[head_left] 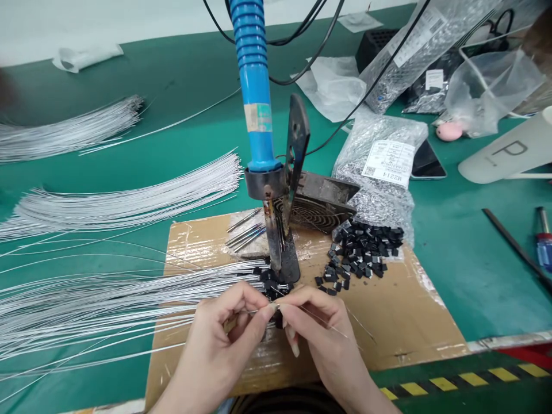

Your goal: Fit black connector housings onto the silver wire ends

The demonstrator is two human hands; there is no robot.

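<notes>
My left hand (224,339) and my right hand (321,333) meet fingertip to fingertip above a taped cardboard sheet (401,322). Both pinch a thin silver wire (340,332) that runs out past my right fingers; a small black part (278,321) shows just under the pinch. Right behind my fingers stands a blue-handled soldering iron (254,98) in its metal stand (282,230), tip down. Finished wires with black ends (269,282) lie at its foot. A heap of loose black parts (362,247) sits to the right on the cardboard.
Bundles of silver wires (107,201) fan across the green mat (466,253) on the left. Foil bags (379,167), a phone (426,164), a white cup (509,152) and a screwdriver (544,238) lie at right. Black cables (319,54) hang behind. The bench edge has yellow-black tape (470,379).
</notes>
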